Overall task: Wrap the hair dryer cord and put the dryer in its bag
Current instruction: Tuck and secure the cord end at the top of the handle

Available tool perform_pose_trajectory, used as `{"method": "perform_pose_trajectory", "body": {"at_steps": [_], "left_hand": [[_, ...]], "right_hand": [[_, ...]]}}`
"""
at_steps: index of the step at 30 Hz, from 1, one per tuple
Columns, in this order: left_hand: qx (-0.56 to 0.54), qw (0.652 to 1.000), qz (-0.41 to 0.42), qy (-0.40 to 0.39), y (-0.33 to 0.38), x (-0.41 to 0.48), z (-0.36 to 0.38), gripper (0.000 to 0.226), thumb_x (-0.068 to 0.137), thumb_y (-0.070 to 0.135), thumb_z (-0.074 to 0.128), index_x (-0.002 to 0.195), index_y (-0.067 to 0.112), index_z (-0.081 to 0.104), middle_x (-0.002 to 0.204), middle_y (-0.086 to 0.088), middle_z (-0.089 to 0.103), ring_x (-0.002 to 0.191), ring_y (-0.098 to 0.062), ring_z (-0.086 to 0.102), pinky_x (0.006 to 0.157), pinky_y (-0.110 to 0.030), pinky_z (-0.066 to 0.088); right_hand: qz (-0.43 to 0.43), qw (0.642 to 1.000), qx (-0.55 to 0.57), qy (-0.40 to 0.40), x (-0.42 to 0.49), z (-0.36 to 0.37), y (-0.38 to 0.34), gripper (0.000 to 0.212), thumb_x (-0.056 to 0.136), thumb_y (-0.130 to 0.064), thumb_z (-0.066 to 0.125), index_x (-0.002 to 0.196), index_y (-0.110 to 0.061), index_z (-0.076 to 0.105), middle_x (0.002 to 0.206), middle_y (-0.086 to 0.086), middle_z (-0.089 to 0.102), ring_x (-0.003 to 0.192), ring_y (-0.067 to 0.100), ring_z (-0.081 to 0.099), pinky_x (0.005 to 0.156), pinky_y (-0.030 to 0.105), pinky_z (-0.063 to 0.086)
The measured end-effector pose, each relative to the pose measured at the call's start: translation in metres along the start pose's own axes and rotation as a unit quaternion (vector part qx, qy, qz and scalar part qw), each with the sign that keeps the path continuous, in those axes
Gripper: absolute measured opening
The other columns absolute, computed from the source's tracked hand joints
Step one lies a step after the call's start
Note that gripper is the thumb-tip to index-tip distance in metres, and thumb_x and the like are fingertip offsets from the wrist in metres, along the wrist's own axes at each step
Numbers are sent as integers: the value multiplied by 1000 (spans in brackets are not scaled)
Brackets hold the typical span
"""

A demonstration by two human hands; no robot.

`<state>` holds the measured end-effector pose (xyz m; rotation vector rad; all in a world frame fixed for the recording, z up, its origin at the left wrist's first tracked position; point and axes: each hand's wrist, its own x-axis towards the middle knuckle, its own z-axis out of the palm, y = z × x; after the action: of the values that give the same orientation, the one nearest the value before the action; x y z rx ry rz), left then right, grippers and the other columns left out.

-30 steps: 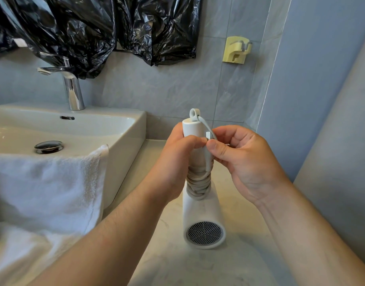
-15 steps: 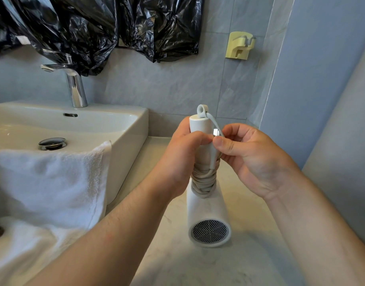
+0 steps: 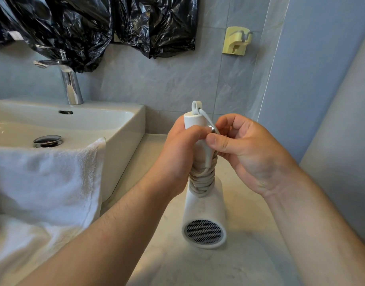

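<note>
Where the pale marbled countertop [image 3: 198,267] runs from the near edge to the far wall, it fills the gap between a white basin [image 3: 126,124] on the left and a plain blue-grey wall [image 3: 322,58] on the right. Grey stone-look tiles [image 3: 156,79] cover the far wall. A chrome tap [image 3: 71,87] stands at the far rim of the basin and a metal drain plug [image 3: 47,140] sits in its bowl. A white towel [image 3: 45,178] is draped over the basin's near edge and hides most of its front. Crumpled black plastic sheeting [image 3: 74,27] hangs along the top of the far wall, its lower folds covering the top of the tap. To its right a small yellow holder [image 3: 236,41] is fixed to the tiles.

Over the counter, near the middle, the white hair dryer [image 3: 204,211] stands handle up, its round mesh grille facing the near side and its barrel down at the counter. The beige cord [image 3: 202,180] is coiled in tight turns round the lower handle. The left hand [image 3: 181,157] has its fingers curled round the upper handle, hiding that part. The right hand [image 3: 245,149] pinches the plug [image 3: 209,151] between thumb and forefinger, holding it flat against the handle just above the coils, a metal prong showing at its top. Both forearms cross the near counter and cover much of it
</note>
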<state>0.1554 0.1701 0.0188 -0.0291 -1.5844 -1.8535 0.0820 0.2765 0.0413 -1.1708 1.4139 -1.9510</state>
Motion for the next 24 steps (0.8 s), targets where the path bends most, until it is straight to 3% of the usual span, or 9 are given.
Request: {"method": "perform_pose_trajectory", "body": {"at_steps": [4, 11, 15, 19, 24], "left_hand": [[-6, 1000, 2, -8, 0, 0, 1, 30, 74, 14, 52, 103, 7, 58, 85, -16, 68, 82, -24, 65, 68, -35, 51], [-17, 1000, 0, 7, -1, 1, 1, 27, 75, 11, 52, 100, 7, 61, 98, -23, 66, 95, -35, 64, 81, -45, 49], [-25, 1000, -3, -1, -1, 2, 0, 26, 75, 11, 51, 98, 4, 61, 92, -21, 63, 90, -32, 62, 77, -42, 48], [-23, 1000, -9, 0, -1, 3, 0, 37, 74, 11, 50, 105, -10, 56, 93, -23, 62, 88, -33, 60, 76, -42, 46], [-22, 1000, 0, 1, -1, 2, -2, 36, 77, 7, 50, 106, -13, 54, 96, -30, 63, 90, -36, 61, 77, -44, 47]], "right_hand": [[0, 1000, -22, -6, -1, -1, -1, 36, 62, -4, 71, 96, -13, 64, 83, 11, 56, 77, 20, 56, 76, 30, 48], [-33, 999, -14, -11, -1, 2, 1, 30, 64, -3, 68, 92, -10, 64, 76, 0, 64, 70, 11, 57, 68, 20, 48], [-41, 999, 2, -11, -2, 5, 1, 25, 65, -2, 67, 88, -13, 65, 71, -3, 62, 67, 9, 55, 65, 18, 47], [-31, 999, 21, -22, -2, 5, 1, 26, 65, -1, 65, 88, -11, 64, 75, 2, 61, 69, 12, 55, 66, 19, 47], [-67, 997, -31, -5, -2, 6, 2, 25, 66, -4, 68, 89, -15, 66, 68, -8, 59, 66, 7, 54, 66, 17, 47]]}}
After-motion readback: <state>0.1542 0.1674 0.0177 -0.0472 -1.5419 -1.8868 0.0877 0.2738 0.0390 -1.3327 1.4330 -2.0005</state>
